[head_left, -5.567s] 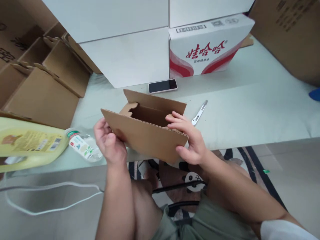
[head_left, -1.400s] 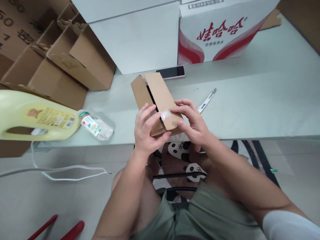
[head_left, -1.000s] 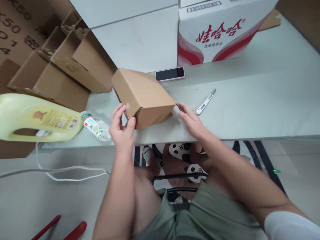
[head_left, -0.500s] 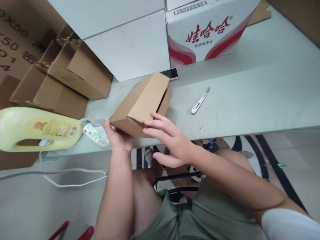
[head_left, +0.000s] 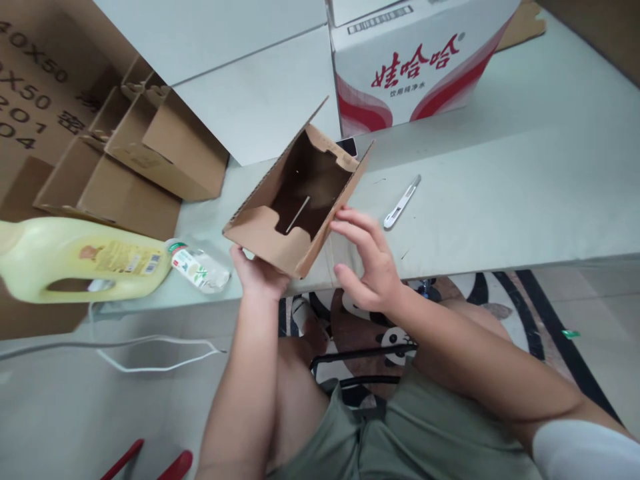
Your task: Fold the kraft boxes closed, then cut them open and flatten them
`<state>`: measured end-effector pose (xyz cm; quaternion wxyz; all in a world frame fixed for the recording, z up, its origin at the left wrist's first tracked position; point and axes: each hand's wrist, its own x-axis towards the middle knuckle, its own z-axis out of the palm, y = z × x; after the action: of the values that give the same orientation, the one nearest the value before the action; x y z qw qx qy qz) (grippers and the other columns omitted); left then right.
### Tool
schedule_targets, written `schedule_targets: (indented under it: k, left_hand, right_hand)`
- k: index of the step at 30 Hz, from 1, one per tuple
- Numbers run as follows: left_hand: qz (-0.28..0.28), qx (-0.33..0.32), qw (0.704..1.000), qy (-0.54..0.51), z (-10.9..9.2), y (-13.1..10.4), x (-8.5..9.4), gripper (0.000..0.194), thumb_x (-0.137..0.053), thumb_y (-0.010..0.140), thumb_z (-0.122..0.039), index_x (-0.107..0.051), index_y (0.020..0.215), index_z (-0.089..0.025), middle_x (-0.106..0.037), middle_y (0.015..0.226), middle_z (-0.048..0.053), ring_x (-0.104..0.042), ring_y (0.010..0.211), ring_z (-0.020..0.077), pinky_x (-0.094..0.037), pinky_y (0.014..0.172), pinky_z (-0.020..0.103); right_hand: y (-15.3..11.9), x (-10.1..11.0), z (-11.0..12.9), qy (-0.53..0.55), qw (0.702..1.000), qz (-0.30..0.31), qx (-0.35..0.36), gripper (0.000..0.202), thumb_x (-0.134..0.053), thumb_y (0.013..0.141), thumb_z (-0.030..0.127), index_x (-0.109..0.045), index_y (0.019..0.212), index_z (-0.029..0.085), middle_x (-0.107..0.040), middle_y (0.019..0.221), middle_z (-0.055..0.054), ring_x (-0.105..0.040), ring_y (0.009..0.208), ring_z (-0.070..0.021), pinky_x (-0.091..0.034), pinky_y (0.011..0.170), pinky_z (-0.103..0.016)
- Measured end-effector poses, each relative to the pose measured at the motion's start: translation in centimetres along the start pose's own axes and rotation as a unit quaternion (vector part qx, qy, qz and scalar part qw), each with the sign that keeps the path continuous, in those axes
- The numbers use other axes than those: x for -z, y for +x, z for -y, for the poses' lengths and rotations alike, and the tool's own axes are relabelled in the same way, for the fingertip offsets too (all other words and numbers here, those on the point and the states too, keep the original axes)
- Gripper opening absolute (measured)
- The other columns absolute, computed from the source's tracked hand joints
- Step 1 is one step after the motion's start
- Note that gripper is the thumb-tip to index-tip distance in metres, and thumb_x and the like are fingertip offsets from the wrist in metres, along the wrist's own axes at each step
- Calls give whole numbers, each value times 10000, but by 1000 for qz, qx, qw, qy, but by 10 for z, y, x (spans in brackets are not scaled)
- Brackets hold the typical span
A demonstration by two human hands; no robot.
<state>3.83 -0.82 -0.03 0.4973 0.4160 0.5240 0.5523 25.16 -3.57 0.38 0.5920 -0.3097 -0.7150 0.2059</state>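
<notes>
The small brown corrugated cardboard box (head_left: 307, 177) is held tilted over the near edge of the pale green cloth-covered table (head_left: 505, 200), its open mouth turned towards the person; taking it as the dial's centre, with twelve o'clock pointing away, the left hand (head_left: 263, 275) clasps its underside at seven o'clock, thumb at the side and fingers hidden beneath, so how firmly they press cannot be told; the right hand (head_left: 371, 267) is loosely spread at four o'clock, fingertips against the outer long wall, thumb free.

The box looks light, and should be stiff along its walls but springy where the flaps crease; the dry, matte card is unlikely to slip, though corners and flap edges could crush; low on the long walls, or under the base, seems the surest hold, since a flap alone would probably swing.

Its fluted edges show along the long flaps, while the short end flaps are notched in curves; a thin pale line crosses the dark interior, perhaps a seam; at three o'clock lies a slim white utility knife (head_left: 401, 203), hard and smooth; at eight, a clear plastic bottle (head_left: 205, 268) with a printed label; past it, a glossy pale-yellow jug (head_left: 135, 250).
</notes>
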Motion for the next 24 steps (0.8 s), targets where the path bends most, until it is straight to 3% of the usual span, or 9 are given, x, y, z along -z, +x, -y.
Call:
schedule_targets:
  k: [3, 6, 8, 11, 14, 18, 21, 24]
  left_hand:
    - [-27, 44, 994, -93, -9, -1, -7, 677, -422, 810, -760, -649, 1206, -260, -706, 1220, 137, -658, 1198, 371, -614, 861, 519]
    - [-22, -26, 993, -113, -11, -1, -8, 612, -404, 836, -711, -655, 1188, -278, -695, 1268, 117, -613, 1281, 347, -578, 958, 505]
    - [-50, -64, 990, -116, -7, 1, -5, 606, -371, 850, -694, -657, 1169, -265, -698, 1260, 115, -619, 1273, 337, -559, 996, 494]
    - [-170, -178, 968, -60, 2, 3, 0, 627, -312, 877, -700, -636, 1183, -259, -698, 1220, 103, -624, 1255, 316, -537, 1022, 461]
    - [-263, -348, 898, 58, 8, 0, 3, 570, -399, 884, -689, -616, 1193, -263, -664, 1222, 85, -612, 1243, 293, -499, 1055, 444]
    - [-218, -479, 826, 203, 6, -12, -2, 622, -546, 834, -723, -629, 1212, -236, -641, 1258, 112, -614, 1230, 307, -475, 1078, 482]
    - [-169, -509, 788, 303, 4, -19, -6, 694, -538, 828, -760, -615, 1260, -222, -637, 1309, 144, -613, 1259, 328, -470, 1088, 516]
    - [-116, -506, 770, 372, 3, -23, -9, 781, -529, 791, -812, -608, 1296, -222, -636, 1355, 154, -599, 1302, 361, -470, 1090, 546]
  right_hand:
    - [-1, 2, -3, 19, 999, 14, -44, 478, -482, 944, 373, -479, 1413, 283, -534, 1464, -121, -484, 1413, -312, -391, 1195, -576]
    - [-4, 0, -5, 90, 991, 43, -87, 520, -441, 979, 482, -430, 1454, 271, -528, 1503, -124, -475, 1430, -305, -412, 1176, -564]
    - [-5, -1, -7, 168, 975, 50, -137, 587, -431, 976, 572, -395, 1482, 278, -494, 1550, -116, -457, 1449, -298, -425, 1164, -548]
    - [-4, -3, -17, 275, 926, 31, -256, 768, -447, 891, 746, -349, 1506, 295, -476, 1570, -119, -510, 1402, -322, -487, 1094, -560]
    - [0, -5, -33, 320, 867, 11, -382, 822, -483, 817, 808, -355, 1479, 337, -531, 1523, -100, -590, 1308, -328, -557, 987, -555]
    - [0, -14, -52, 325, 826, -48, -459, 650, -592, 810, 710, -471, 1320, 325, -648, 1369, -58, -638, 1229, -278, -597, 919, -481]
    - [-3, -20, -57, 309, 808, -95, -493, 646, -678, 808, 564, -452, 1359, 314, -732, 1146, -18, -708, 1029, -225, -604, 897, -459]
    - [-4, -24, -58, 289, 809, -96, -504, 477, -675, 801, 457, -589, 1241, 295, -756, 1051, 2, -710, 995, -218, -590, 937, -456]
